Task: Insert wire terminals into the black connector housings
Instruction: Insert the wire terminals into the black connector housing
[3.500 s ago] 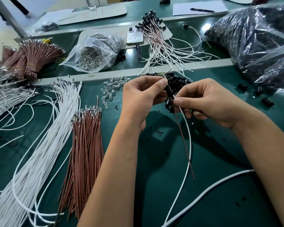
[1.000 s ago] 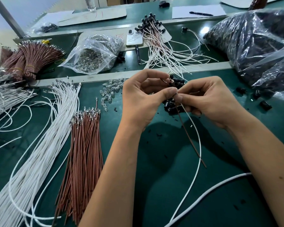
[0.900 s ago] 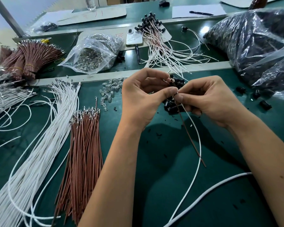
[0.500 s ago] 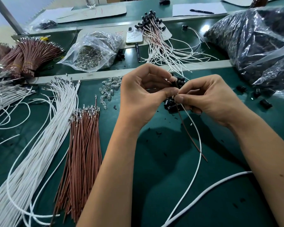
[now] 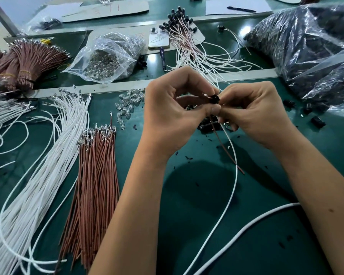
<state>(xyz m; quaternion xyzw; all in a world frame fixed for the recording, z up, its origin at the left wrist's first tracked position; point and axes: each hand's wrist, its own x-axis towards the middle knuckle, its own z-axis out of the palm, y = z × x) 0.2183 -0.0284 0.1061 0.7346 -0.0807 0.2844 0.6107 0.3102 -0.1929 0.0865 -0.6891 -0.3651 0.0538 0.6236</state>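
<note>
Your left hand (image 5: pixel 171 114) and your right hand (image 5: pixel 252 114) meet above the green counter (image 5: pixel 207 215). Between them sits one small black connector housing (image 5: pixel 214 99). The grip of your right hand pinches the housing with thumb and first finger. The grip of your left hand is curled too, with its thumb pressed up against the right thumb, just under the housing. You cannot tell just what the left fingertips pinch there.

A brown wire (image 5: pixel 225 150) and a long white wire (image 5: pixel 229 197) hang down from the housing, toward you. The brown wire is short and its end stops in the air. The white wire runs far down across the counter.

Right under the housing lies a small pile of black housings (image 5: pixel 209 127) on the counter. Left of the housing lies a little heap of clear bulbs (image 5: pixel 127 107). Farther left lies a bunch of brown wires (image 5: pixel 95 175), and past that a big bunch of white wires (image 5: pixel 48 165). Behind the housing lie finished wires with black ends (image 5: pixel 189 42), next to a phone (image 5: pixel 158 38) and a clear bag (image 5: pixel 109 58). Far right of the housing sit big dark plastic bags (image 5: pixel 306 44).
</note>
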